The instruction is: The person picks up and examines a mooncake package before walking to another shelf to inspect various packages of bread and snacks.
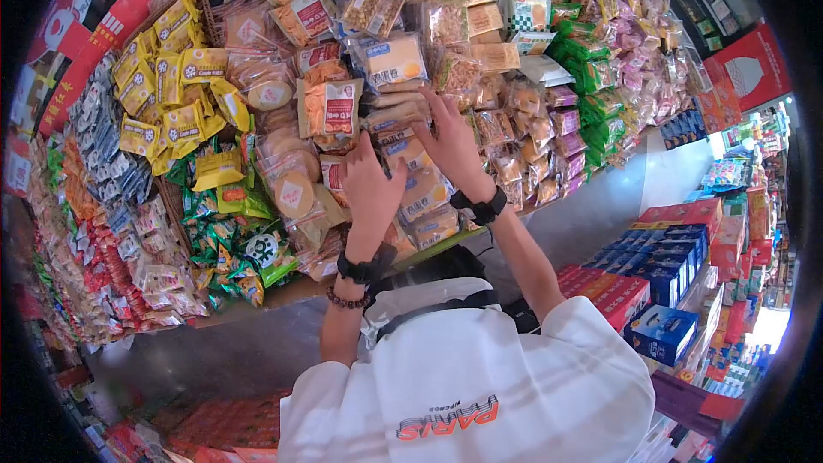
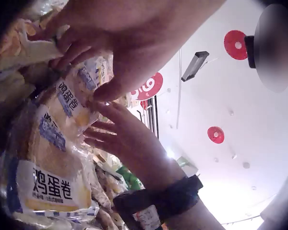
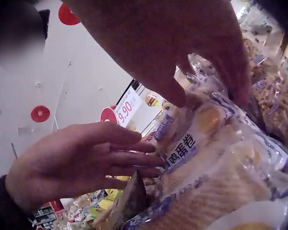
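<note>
Left hand (image 1: pixel 374 190), right hand (image 1: pixel 451 147), middle of frame: two grips wide. At least three egg-roll packs (image 1: pixel 423 195) between and below.

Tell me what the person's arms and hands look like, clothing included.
The sleeves are white and short. The left hand and right hand are ungloved. A black strap circles each wrist; the left also has a bracelet of dark round beads.

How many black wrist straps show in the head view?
2: a left strap at the wrist of the left hand, and a right strap at the wrist of the right hand. None seems hidden.
</note>
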{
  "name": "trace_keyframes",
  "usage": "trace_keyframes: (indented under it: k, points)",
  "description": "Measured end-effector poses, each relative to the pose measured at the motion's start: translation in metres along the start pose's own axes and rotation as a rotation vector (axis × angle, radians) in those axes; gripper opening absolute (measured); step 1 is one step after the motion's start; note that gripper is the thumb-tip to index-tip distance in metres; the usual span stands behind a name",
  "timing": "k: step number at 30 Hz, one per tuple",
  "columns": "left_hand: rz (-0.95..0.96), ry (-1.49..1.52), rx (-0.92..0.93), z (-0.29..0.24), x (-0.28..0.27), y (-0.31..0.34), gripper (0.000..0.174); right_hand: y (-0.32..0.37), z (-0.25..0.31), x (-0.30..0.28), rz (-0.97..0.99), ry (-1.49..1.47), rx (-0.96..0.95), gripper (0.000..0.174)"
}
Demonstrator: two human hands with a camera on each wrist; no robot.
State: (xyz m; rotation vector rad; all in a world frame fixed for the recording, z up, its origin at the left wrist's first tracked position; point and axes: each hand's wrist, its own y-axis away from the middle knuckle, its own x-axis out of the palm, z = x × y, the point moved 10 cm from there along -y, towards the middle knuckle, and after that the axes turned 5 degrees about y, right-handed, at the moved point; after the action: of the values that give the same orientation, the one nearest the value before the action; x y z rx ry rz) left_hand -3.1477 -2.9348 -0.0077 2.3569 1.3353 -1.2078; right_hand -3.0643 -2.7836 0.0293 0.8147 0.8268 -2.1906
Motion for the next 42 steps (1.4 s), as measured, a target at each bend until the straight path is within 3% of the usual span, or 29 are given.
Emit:
trace_keyframes:
  k: [8, 13, 16, 18, 21, 24, 27, 28, 31, 34, 37, 42]
  points:
    - [0.011, 0.005, 0.058, -0.022, 0.008, 0.000, 0.074, 0.001, -0.043, 0.009, 0.042, -0.352, 0.267, 0.048]
    - [-0.024, 0.085, -0.010, -0.024, -0.010, -0.007, 0.076, -0.003, -0.048, 0.006, -0.009, -0.300, 0.175, 0.052]
    - [-0.139, 0.079, 0.105, -0.042, -0.025, -0.020, 0.076, -0.008, -0.042, 0.007, -0.003, -0.302, 0.108, 0.058]
    - [-0.095, 0.068, 0.124, -0.043, -0.012, -0.025, 0.077, -0.008, -0.045, 0.019, 0.052, -0.335, 0.137, 0.062]
    - [-0.063, 0.078, 0.109, -0.044, -0.012, -0.021, 0.076, -0.007, -0.039, 0.011, 0.016, -0.225, 0.033, 0.065]
    - [-0.069, 0.095, 0.062, -0.041, -0.033, -0.011, 0.067, -0.002, -0.034, -0.012, -0.028, -0.199, 0.077, 0.065]
    - [-0.148, 0.109, -0.003, -0.004, -0.055, -0.012, 0.062, 0.013, -0.038, -0.027, -0.045, -0.211, 0.127, 0.061]
    - [-0.175, 0.051, -0.073, 0.004, -0.064, -0.018, 0.063, 0.019, -0.041, -0.029, -0.027, -0.185, 0.128, 0.060]
    - [-0.331, -0.133, 0.031, 0.016, -0.088, -0.046, 0.075, 0.038, -0.045, -0.028, 0.011, -0.177, 0.131, 0.052]
    - [-0.187, -0.139, -0.130, 0.051, -0.077, -0.076, 0.094, 0.058, -0.052, -0.020, 0.086, -0.207, 0.186, 0.047]
    - [-0.088, 0.100, -0.242, 0.079, -0.066, -0.084, 0.104, 0.065, -0.049, -0.024, 0.108, -0.203, 0.158, 0.044]
    - [-0.129, 0.153, -0.226, 0.090, -0.077, -0.073, 0.061, 0.075, -0.043, -0.041, 0.073, -0.237, 0.108, 0.043]
